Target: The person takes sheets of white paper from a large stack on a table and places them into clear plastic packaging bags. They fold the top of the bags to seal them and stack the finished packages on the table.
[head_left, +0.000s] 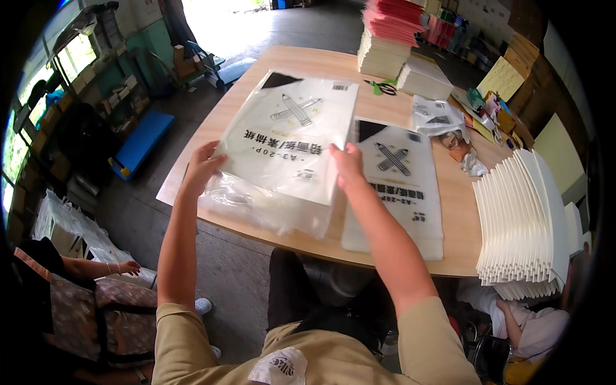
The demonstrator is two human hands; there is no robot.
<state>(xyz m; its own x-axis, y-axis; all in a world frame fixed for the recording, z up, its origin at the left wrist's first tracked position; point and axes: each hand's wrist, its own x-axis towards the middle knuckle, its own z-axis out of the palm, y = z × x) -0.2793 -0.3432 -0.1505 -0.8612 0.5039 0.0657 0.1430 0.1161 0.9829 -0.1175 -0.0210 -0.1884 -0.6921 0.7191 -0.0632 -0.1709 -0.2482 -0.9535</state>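
A clear plastic bag of white drawing paper (282, 151), printed with crossed pencils, is held between my hands over the near part of the table. My left hand (204, 165) is closed on its left edge, thumb on top. My right hand (348, 165) pinches the right edge. The bag's loose, crinkled plastic end (263, 208) hangs toward me, past the paper. Close beside my right forearm lies a flat stack of similar printed plastic bags (398, 186), partly covered by that arm.
Green-handled scissors (384, 88) lie near a tall paper stack with pink sheets on top (390, 38). Fanned white paper (516, 224) stands at the table's right edge. Crumpled plastic (443, 119) lies behind the bags. Other people are at the lower left and right.
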